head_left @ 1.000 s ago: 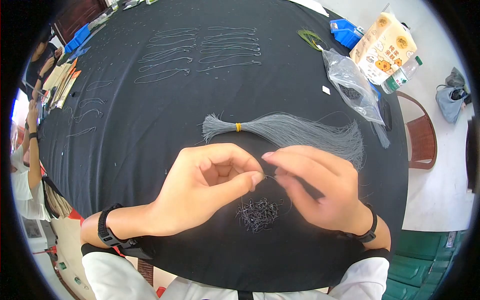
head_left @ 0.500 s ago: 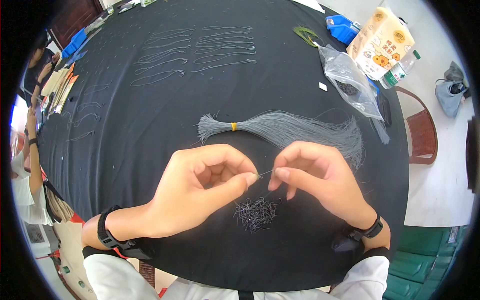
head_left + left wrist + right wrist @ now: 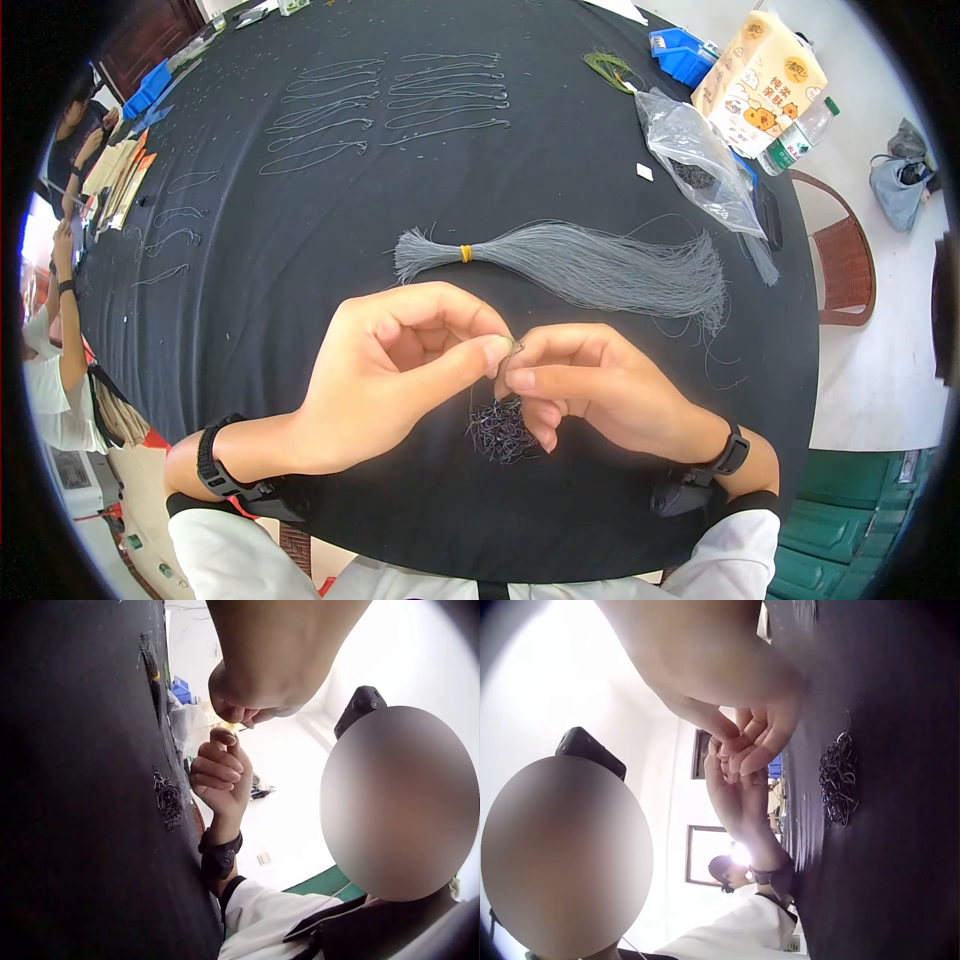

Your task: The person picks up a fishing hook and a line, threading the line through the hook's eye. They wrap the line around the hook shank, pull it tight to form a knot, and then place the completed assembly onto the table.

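Observation:
My left hand [image 3: 400,375] pinches a tiny fish hook [image 3: 517,347] between thumb and index fingertip; most of it is hidden. Right beside it, the thumb of my right hand [image 3: 615,380] presses against its curled fingers on a thin grey line, barely visible there. In the right wrist view the fingertips of both hands meet closely. Below them on the black cloth lies a tangled pile of dark fish hooks [image 3: 495,438], partly covered by the right fingers. Beyond the hands stretches a bundle of grey line [image 3: 590,262], bound by a yellow band [image 3: 466,254].
Looped grey lines [image 3: 445,88] lie in two columns at the far side, and several more [image 3: 180,240] at left. A clear plastic bag [image 3: 700,165], blue bin [image 3: 684,57], tissue pack [image 3: 765,75] and bottle [image 3: 800,138] stand at right. Other people [image 3: 75,140] sit at left.
My right hand first moved out, drawing the line taut between the hands, then came back left and lower against the left fingertips. The left hand kept its pinch, nearly still.

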Action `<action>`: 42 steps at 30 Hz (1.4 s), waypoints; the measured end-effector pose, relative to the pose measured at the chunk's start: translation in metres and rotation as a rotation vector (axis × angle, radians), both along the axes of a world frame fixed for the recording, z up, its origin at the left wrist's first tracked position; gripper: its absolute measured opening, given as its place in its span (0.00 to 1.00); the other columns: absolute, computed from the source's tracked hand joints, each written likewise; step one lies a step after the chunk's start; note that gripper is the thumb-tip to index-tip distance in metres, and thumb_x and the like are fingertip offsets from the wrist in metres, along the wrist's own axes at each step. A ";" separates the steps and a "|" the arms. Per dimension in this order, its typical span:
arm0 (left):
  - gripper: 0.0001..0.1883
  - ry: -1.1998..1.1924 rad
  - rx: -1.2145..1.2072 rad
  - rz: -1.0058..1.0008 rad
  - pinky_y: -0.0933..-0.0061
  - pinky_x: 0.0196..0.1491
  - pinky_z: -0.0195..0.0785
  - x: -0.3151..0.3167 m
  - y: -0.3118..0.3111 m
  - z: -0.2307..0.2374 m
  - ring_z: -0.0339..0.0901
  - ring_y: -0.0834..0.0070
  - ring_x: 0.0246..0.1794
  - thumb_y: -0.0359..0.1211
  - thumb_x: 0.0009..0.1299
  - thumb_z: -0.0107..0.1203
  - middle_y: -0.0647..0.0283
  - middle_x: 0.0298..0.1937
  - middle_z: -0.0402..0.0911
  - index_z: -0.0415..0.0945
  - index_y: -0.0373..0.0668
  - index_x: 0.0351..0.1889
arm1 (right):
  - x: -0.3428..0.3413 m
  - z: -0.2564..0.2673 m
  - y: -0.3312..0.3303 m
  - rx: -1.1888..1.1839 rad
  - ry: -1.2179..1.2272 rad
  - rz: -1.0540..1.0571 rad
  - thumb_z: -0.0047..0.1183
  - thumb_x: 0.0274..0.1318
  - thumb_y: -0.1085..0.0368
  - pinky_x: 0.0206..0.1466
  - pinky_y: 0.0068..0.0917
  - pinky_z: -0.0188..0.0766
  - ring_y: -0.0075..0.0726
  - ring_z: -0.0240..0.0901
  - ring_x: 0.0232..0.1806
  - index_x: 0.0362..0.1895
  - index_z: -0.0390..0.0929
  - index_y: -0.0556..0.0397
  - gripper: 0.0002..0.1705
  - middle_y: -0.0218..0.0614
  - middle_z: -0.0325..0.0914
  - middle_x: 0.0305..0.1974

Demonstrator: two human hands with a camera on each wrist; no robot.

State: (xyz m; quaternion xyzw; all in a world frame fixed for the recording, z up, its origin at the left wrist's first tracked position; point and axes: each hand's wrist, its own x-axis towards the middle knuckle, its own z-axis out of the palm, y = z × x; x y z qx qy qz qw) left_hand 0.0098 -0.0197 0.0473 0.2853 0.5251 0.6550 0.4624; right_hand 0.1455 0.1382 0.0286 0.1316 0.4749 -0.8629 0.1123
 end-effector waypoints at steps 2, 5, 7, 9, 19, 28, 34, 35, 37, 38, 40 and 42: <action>0.04 0.053 0.049 0.036 0.86 0.33 0.65 0.003 0.000 -0.005 0.73 0.86 0.32 0.22 0.67 0.56 0.64 0.34 0.79 0.77 0.33 0.39 | 0.001 0.002 -0.002 0.023 -0.012 -0.008 0.53 0.62 0.64 0.28 0.19 0.71 0.22 0.73 0.23 0.40 0.79 0.59 0.11 0.28 0.73 0.22; 0.04 0.135 0.024 0.040 0.84 0.38 0.68 0.001 -0.002 -0.004 0.75 0.84 0.36 0.20 0.67 0.55 0.63 0.37 0.78 0.76 0.32 0.39 | 0.003 0.006 -0.002 0.061 0.012 -0.016 0.54 0.62 0.65 0.27 0.19 0.70 0.21 0.73 0.23 0.40 0.79 0.60 0.10 0.29 0.74 0.22; 0.04 0.298 0.032 0.050 0.85 0.36 0.67 0.000 -0.002 -0.005 0.74 0.85 0.35 0.20 0.67 0.55 0.63 0.37 0.78 0.76 0.31 0.38 | 0.005 0.007 -0.004 0.122 0.043 -0.046 0.53 0.62 0.66 0.26 0.18 0.69 0.20 0.72 0.23 0.40 0.79 0.61 0.09 0.29 0.75 0.24; 0.03 0.441 0.047 0.075 0.85 0.32 0.64 -0.001 -0.001 -0.008 0.72 0.87 0.30 0.21 0.66 0.56 0.65 0.34 0.77 0.77 0.33 0.37 | 0.006 0.009 -0.006 0.197 0.068 -0.081 0.53 0.62 0.68 0.26 0.17 0.68 0.18 0.71 0.23 0.40 0.79 0.61 0.08 0.30 0.76 0.24; 0.06 0.900 0.166 0.132 0.82 0.19 0.53 -0.005 0.002 -0.016 0.60 0.85 0.16 0.22 0.59 0.61 0.67 0.28 0.76 0.77 0.38 0.34 | 0.010 0.010 -0.014 0.834 0.303 -0.304 0.57 0.56 0.72 0.22 0.14 0.59 0.11 0.65 0.19 0.35 0.80 0.59 0.03 0.26 0.76 0.21; 0.10 1.124 0.224 0.108 0.75 0.25 0.67 -0.005 0.003 -0.011 0.73 0.72 0.23 0.18 0.55 0.60 0.59 0.30 0.77 0.76 0.36 0.34 | 0.009 0.015 -0.013 1.054 0.459 -0.356 0.57 0.53 0.75 0.20 0.16 0.57 0.12 0.62 0.16 0.34 0.81 0.58 0.03 0.29 0.74 0.19; 0.11 1.179 0.280 0.093 0.79 0.22 0.61 -0.005 0.004 -0.014 0.70 0.79 0.21 0.17 0.54 0.61 0.59 0.32 0.78 0.77 0.35 0.35 | 0.009 0.016 -0.011 1.075 0.485 -0.335 0.57 0.53 0.76 0.19 0.16 0.55 0.12 0.60 0.16 0.34 0.81 0.57 0.04 0.28 0.72 0.18; 0.11 1.178 0.274 0.093 0.84 0.18 0.56 -0.005 0.003 -0.014 0.66 0.86 0.18 0.17 0.54 0.61 0.61 0.33 0.79 0.78 0.36 0.35 | 0.009 0.015 -0.010 1.074 0.486 -0.335 0.57 0.52 0.76 0.19 0.16 0.54 0.12 0.59 0.16 0.34 0.81 0.57 0.04 0.28 0.72 0.18; 0.12 1.169 0.277 0.072 0.84 0.18 0.56 -0.005 0.003 -0.014 0.67 0.86 0.18 0.17 0.54 0.61 0.61 0.33 0.79 0.78 0.36 0.35 | 0.008 0.015 -0.009 1.075 0.482 -0.352 0.57 0.52 0.76 0.19 0.17 0.53 0.11 0.57 0.15 0.34 0.80 0.57 0.04 0.27 0.70 0.17; 0.12 1.165 0.278 0.061 0.84 0.18 0.56 -0.004 0.003 -0.014 0.67 0.86 0.18 0.17 0.54 0.62 0.61 0.33 0.79 0.78 0.36 0.36 | 0.008 0.015 -0.009 1.075 0.479 -0.360 0.57 0.52 0.76 0.19 0.17 0.53 0.11 0.57 0.15 0.34 0.80 0.57 0.04 0.27 0.69 0.17; 0.12 1.167 0.279 0.055 0.84 0.18 0.56 -0.004 0.003 -0.013 0.67 0.86 0.18 0.17 0.54 0.62 0.61 0.33 0.79 0.78 0.36 0.36 | 0.007 0.016 -0.007 1.095 0.457 -0.360 0.57 0.52 0.75 0.19 0.17 0.52 0.11 0.55 0.15 0.34 0.80 0.56 0.04 0.26 0.66 0.15; 0.12 1.170 0.281 0.051 0.84 0.18 0.56 -0.004 0.003 -0.013 0.67 0.86 0.17 0.18 0.54 0.62 0.61 0.33 0.79 0.78 0.37 0.36 | 0.007 0.016 -0.006 1.103 0.443 -0.364 0.57 0.52 0.75 0.19 0.17 0.51 0.11 0.54 0.15 0.34 0.80 0.56 0.04 0.25 0.64 0.14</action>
